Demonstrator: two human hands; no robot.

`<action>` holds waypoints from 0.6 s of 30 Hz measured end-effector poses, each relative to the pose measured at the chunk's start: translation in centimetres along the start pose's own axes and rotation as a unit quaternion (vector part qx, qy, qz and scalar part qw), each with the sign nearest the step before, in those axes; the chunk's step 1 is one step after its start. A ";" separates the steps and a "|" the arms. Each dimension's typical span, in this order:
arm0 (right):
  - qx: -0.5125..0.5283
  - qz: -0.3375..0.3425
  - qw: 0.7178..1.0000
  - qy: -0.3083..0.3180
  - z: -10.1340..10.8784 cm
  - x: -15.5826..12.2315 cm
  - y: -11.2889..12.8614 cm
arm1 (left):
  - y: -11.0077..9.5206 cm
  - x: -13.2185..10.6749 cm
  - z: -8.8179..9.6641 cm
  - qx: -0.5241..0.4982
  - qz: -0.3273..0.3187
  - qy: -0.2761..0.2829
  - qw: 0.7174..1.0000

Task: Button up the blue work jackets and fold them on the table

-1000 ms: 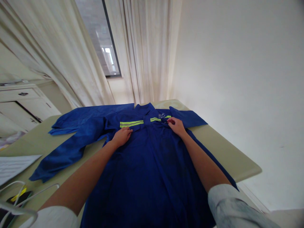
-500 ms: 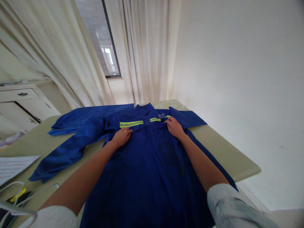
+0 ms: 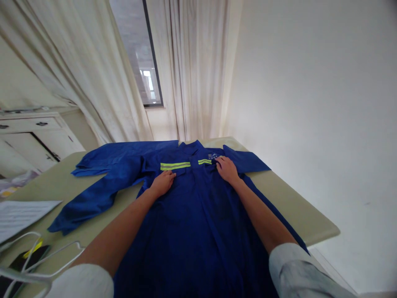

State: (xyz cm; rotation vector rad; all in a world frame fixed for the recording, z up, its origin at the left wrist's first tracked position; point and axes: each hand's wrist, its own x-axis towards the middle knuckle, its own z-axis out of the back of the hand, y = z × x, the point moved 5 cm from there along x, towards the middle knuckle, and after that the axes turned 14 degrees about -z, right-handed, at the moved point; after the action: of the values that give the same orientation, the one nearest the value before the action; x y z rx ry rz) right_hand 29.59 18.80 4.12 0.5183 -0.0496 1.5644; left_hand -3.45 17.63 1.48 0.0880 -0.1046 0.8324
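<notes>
A dark blue work jacket (image 3: 192, 223) lies front up, collar away from me, with yellow-green reflective stripes across its chest. My left hand (image 3: 163, 183) rests at the chest pocket below the left stripe, its fingers bent and closed on the fabric edge. On the other side of the button placket, my right hand (image 3: 227, 169) pinches the cloth by the right stripe, just under a small pale printed logo (image 3: 214, 156). One sleeve (image 3: 93, 203) stretches out to the left; the other points right. The lower hem runs out of view.
The pale table (image 3: 297, 211) has rounded corners and stands near a white wall. More blue cloth (image 3: 108, 151) lies at its far left. A printed sheet (image 3: 25, 215), white cables (image 3: 62, 256) and a dark item with a yellow part are at near left. Curtains and a cabinet stand behind.
The camera view has shifted slightly, so the scene sits a little lower and to the right. The cloth by my right hand lies somewhat flatter; both hands stay at the chest.
</notes>
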 end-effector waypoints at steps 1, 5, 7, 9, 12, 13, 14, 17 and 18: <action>-0.004 0.020 0.999 0.030 -0.5 -0.2 0.1 | -0.1 -0.2 -0.2 -0.003 0.000 -0.002 1.000; -0.052 0.076 0.988 0.128 -2.4 -1.5 0.7 | -0.1 -0.7 -0.2 -0.037 -0.009 0.004 0.999; -0.070 0.065 0.990 0.101 -2.6 -2.0 0.8 | 0.5 -1.3 0.9 -0.045 -0.009 -0.012 0.999; -0.077 0.036 0.992 0.096 -2.8 -2.3 0.7 | 1.7 -2.7 2.9 -0.027 0.021 -0.065 0.997; -0.081 -0.011 0.986 0.144 -3.8 -2.5 0.3 | 4.5 -6.6 6.2 0.051 0.141 -0.137 0.979; -0.081 -0.020 0.984 0.159 -4.1 -2.6 0.2 | 5.6 -8.2 6.9 0.078 0.191 -0.135 0.969; -0.080 -0.025 0.982 0.168 -4.3 -2.6 0.2 | 6.7 -9.9 7.4 0.096 0.241 -0.121 0.958; -0.079 -0.033 0.980 0.178 -4.5 -2.5 0.2 | 10.0 -14.6 7.7 0.085 0.373 -0.062 0.922; -0.079 -0.036 0.980 0.179 -4.5 -2.4 0.2 | 10.9 -15.8 7.7 0.063 0.397 -0.051 0.914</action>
State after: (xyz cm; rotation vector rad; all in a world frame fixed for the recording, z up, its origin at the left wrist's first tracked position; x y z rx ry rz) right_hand 27.98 18.04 -0.66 0.1076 0.1166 1.5475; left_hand -22.50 12.43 7.52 0.2192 -0.1890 1.6514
